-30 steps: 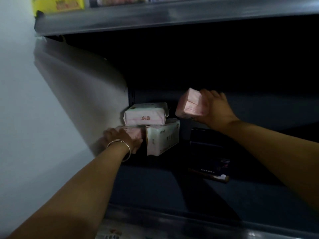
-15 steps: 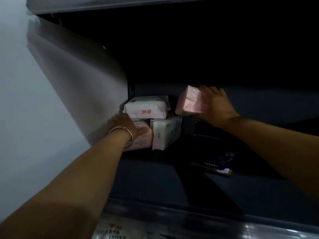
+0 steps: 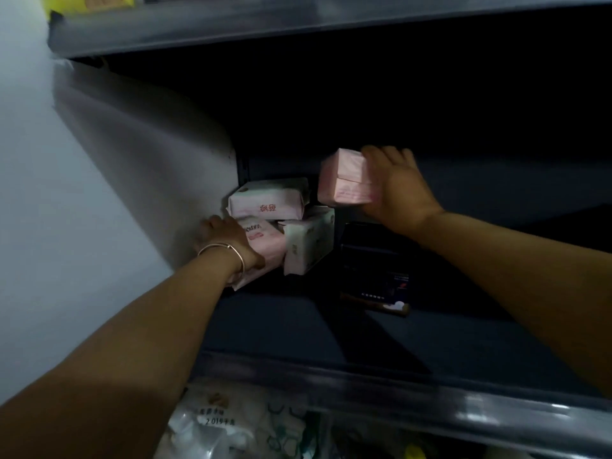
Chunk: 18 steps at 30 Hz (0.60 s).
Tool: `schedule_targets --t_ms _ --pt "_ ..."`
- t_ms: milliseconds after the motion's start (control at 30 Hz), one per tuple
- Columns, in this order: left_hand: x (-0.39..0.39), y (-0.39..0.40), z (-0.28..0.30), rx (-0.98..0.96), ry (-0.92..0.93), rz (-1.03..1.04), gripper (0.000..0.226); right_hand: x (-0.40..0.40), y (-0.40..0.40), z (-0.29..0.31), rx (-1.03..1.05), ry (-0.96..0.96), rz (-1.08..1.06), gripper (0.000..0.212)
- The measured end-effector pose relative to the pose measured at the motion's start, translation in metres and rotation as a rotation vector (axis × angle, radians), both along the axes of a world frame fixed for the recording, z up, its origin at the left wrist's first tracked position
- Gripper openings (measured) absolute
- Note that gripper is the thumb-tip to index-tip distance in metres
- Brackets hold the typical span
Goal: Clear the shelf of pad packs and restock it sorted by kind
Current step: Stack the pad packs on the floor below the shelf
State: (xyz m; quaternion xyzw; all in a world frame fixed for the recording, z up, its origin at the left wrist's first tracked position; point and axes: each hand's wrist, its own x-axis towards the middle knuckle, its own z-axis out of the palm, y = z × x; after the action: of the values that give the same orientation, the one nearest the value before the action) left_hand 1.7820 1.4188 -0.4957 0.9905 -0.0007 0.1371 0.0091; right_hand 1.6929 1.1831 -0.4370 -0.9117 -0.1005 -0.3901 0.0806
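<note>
While the left hand [image 3: 228,240] grips the bottom pink pack [image 3: 265,246] at the shelf's [image 3: 298,329] ten o'clock corner, the right hand [image 3: 397,190] holds a pink box [image 3: 344,182] at one o'clock; restocking seems underway, and next it needs setting beside its kind.

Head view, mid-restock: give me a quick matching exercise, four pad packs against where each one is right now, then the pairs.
Things:
1. pink pack
2. white pack with red print
3. pink-patterned pack
4. white-green pack

Places:
A. standing on the shelf, right of the stack
B. bottom of the stack, under the left hand
C. held up off the shelf by the right hand
D. top of the stack in the back left corner

Pairs: 1-C, 2-D, 3-B, 4-A
</note>
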Motion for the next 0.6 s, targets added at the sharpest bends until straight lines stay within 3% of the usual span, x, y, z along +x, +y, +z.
schedule_targets --t_ms 133,300,500,600 --pt "-0.048 -0.009 0.014 -0.121 -0.173 -0.063 0.101 -0.043 -0.003 0.002 0.017 -0.022 0.057 0.072" --pt "-0.136 -0.038 0.027 -0.272 -0.227 -0.257 0.090 -0.119 -0.021 -0.010 0.051 -0.007 0.089 0.079" --pt "-0.225 -0.067 0.012 -0.123 -0.198 -0.461 0.090 -0.226 -0.064 -0.041 0.080 0.089 0.073 0.072" --pt "-0.267 -0.089 -0.009 -0.019 -0.142 -0.510 0.092 -0.279 -0.090 -0.066 0.102 0.155 0.004 0.082"
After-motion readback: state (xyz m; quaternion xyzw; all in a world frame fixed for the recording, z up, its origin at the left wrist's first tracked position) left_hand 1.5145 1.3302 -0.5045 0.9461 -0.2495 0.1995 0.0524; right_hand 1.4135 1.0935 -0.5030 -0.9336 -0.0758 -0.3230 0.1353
